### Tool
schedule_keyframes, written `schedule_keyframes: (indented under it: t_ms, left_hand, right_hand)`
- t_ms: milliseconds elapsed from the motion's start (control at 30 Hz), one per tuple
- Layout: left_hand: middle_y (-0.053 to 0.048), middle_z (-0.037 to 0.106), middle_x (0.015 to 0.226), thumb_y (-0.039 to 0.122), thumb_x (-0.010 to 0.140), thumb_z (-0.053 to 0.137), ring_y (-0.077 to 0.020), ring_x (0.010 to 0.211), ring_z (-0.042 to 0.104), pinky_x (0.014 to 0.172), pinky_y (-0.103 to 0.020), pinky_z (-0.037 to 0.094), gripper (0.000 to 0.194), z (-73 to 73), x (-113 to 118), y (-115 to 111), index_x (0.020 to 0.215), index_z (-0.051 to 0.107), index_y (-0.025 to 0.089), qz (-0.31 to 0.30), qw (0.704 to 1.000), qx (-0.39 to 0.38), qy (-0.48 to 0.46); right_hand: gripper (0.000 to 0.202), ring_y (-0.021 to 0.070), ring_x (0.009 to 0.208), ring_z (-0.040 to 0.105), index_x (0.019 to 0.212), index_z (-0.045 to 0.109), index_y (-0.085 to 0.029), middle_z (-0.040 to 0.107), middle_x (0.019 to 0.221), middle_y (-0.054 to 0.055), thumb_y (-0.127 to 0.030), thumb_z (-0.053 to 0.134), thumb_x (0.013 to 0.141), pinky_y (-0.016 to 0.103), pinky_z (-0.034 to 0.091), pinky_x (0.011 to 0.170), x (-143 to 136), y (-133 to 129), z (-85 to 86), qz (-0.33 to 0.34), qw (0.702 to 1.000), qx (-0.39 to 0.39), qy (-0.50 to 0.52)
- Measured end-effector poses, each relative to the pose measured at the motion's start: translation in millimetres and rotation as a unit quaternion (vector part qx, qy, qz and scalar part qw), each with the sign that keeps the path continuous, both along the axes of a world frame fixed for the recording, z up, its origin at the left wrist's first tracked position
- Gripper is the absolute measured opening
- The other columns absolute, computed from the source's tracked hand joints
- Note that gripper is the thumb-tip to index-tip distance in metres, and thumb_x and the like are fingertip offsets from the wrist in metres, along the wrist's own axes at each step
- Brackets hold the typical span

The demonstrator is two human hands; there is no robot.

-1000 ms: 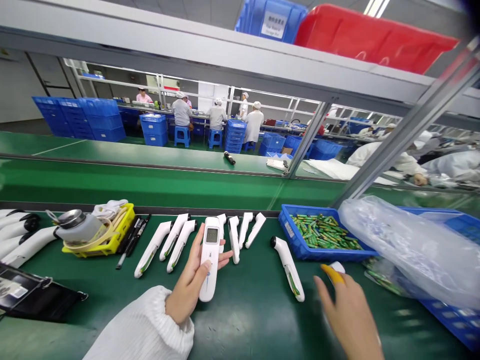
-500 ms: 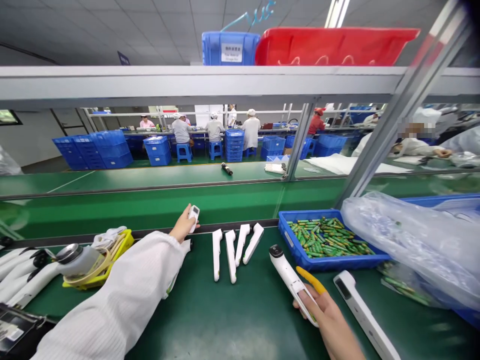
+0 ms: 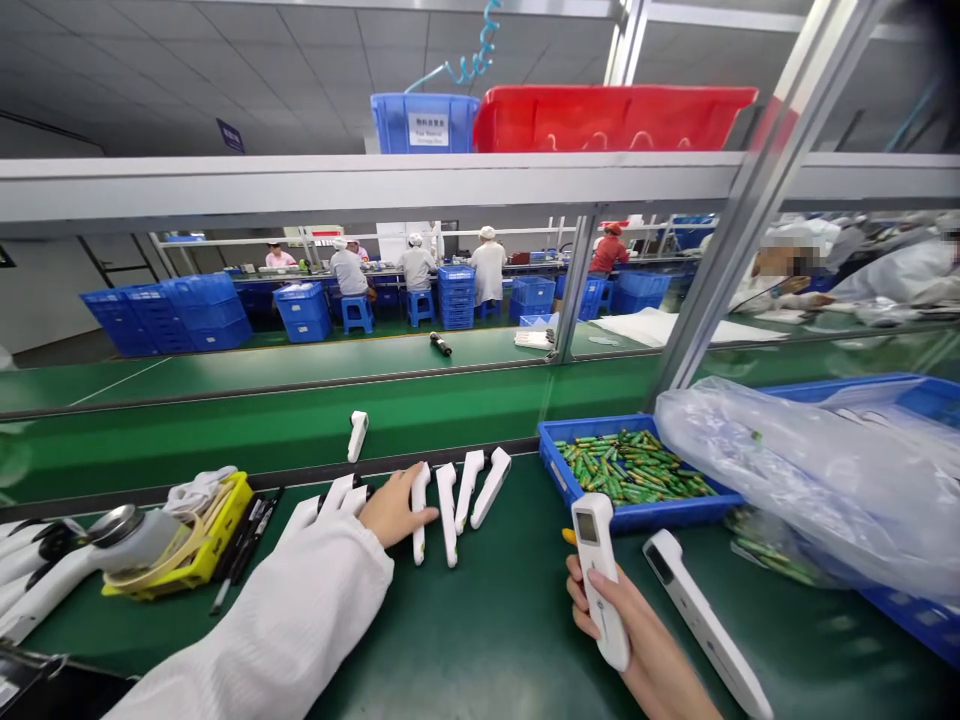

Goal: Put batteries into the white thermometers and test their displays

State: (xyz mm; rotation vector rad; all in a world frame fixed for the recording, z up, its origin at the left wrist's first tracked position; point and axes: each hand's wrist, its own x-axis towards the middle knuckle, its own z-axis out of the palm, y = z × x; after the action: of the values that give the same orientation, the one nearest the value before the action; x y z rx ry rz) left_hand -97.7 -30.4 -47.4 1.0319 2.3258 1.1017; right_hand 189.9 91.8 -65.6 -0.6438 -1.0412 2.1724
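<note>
My left hand [image 3: 394, 507] reaches over the green work surface [image 3: 480, 640], its fingers on the leftmost white handheld device [image 3: 420, 520] of a small row. Other white devices [image 3: 448, 515] lie just right of it, and several more lie partly under my left sleeve. In my right hand [image 3: 611, 610] is a white device [image 3: 598, 580], held upright with its small display facing me; a yellow cover shows on one finger. A further white device [image 3: 705, 620] lies to the right of that hand. One white device [image 3: 358, 437] rests on the green strip behind the bench edge.
A blue tray [image 3: 551, 465] of green cylindrical pieces stands behind my right hand, beside a clear plastic bag [image 3: 810, 490]. At left are a yellow basket [image 3: 232, 510], black pens [image 3: 244, 545] and more white devices. A metal post [image 3: 757, 200] slants up at right.
My left hand has let go of a device on the green strip and come back to the row. My right hand has turned its device so the display faces me.
</note>
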Motion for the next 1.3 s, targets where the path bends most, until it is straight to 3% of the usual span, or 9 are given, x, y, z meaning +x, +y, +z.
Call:
schedule_keyframes:
  t_ms: [100,233,333,467,600,700,933,1100,1300]
  left_hand:
    - [-0.011,0.061,0.111,0.029,0.080,0.065,-0.0249,0.096,0.060,0.089,-0.048,0.045,0.059,-5.2,11,-17,0.134,0.043,0.016,0.019,0.995,0.034,-0.096]
    - [-0.010,0.064,0.096,0.033,0.081,0.055,-0.0218,0.086,0.064,0.080,-0.037,0.049,0.065,5.7,22,-48,0.139,0.032,0.012,0.021,0.959,0.138,-0.247]
    - [-0.009,0.062,0.102,0.038,0.080,0.056,-0.0193,0.089,0.062,0.074,-0.030,0.049,0.054,13.7,41,-65,0.128,0.043,0.016,0.020,0.926,0.213,-0.312]
    - [-0.003,0.061,0.081,0.043,0.075,0.068,-0.0134,0.069,0.058,0.061,-0.024,0.044,0.037,14.7,64,-70,0.098,0.058,0.016,0.034,0.903,0.259,-0.340]
    - [-0.002,0.063,0.074,0.046,0.073,0.072,-0.0130,0.063,0.058,0.059,-0.024,0.044,0.041,12.9,72,-71,0.097,0.062,0.015,0.031,0.900,0.270,-0.340]
    - [-0.003,0.065,0.075,0.047,0.072,0.073,-0.0137,0.063,0.060,0.060,-0.024,0.046,0.042,9.6,71,-74,0.096,0.063,0.015,0.040,0.895,0.276,-0.347]
    - [-0.008,0.066,0.099,0.048,0.074,0.071,-0.0152,0.071,0.063,0.063,-0.028,0.056,0.048,-5.2,68,-77,0.108,0.060,0.016,0.104,0.881,0.290,-0.358]
    - [-0.003,0.065,0.084,0.042,0.076,0.071,-0.0126,0.056,0.059,0.047,-0.024,0.054,0.074,-9.0,68,-76,0.138,0.035,0.024,0.137,0.861,0.302,-0.384]
    - [-0.002,0.061,0.086,0.032,0.082,0.063,-0.0117,0.056,0.057,0.046,-0.023,0.054,0.070,-2.8,74,-77,0.143,0.028,0.028,0.153,0.848,0.299,-0.409]
  right_hand:
    - [0.035,0.0077,0.055,0.041,0.088,0.064,-0.019,0.051,0.071,-0.001,-0.044,0.079,0.069,0.016,0.035,0.044,-1,-6,5.2,0.016,0.996,0.048,-0.071]
    - [0.040,0.0077,0.046,0.047,0.080,0.062,-0.014,0.057,0.061,0.001,-0.053,0.070,0.075,0.019,0.037,0.046,-7,-12,27.2,0.091,0.980,0.117,-0.131]
    - [0.040,0.0087,0.043,0.049,0.080,0.059,-0.014,0.058,0.056,0.001,-0.054,0.064,0.079,0.019,0.038,0.042,-27,-21,50.9,0.156,0.975,0.122,-0.103]
    - [0.037,0.0076,0.040,0.048,0.077,0.056,-0.015,0.060,0.066,0.001,-0.049,0.070,0.074,0.018,0.039,0.034,-70,-40,68.3,0.199,0.975,0.093,-0.028]
    - [0.036,0.0064,0.035,0.045,0.073,0.055,-0.014,0.056,0.057,-0.001,-0.048,0.064,0.078,0.016,0.037,0.032,-105,-58,56.4,0.230,0.969,0.090,-0.008]
    - [0.035,0.0062,0.034,0.046,0.076,0.051,-0.015,0.058,0.060,-0.001,-0.047,0.066,0.076,0.016,0.037,0.030,-115,-66,39.9,0.229,0.971,0.066,-0.002]
    - [0.037,0.0081,0.033,0.048,0.086,0.045,-0.017,0.061,0.063,-0.001,-0.050,0.061,0.080,0.017,0.038,0.028,-115,-69,21.1,0.222,0.974,0.034,-0.041]
    - [0.042,0.0090,0.031,0.045,0.095,0.043,-0.018,0.057,0.054,-0.004,-0.052,0.061,0.079,0.016,0.035,0.026,-115,-67,18.3,0.221,0.972,-0.006,-0.081]
    - [0.037,0.0094,0.032,0.045,0.091,0.043,-0.019,0.056,0.055,-0.004,-0.051,0.060,0.080,0.018,0.036,0.028,-113,-67,17.5,0.220,0.973,-0.013,-0.072]
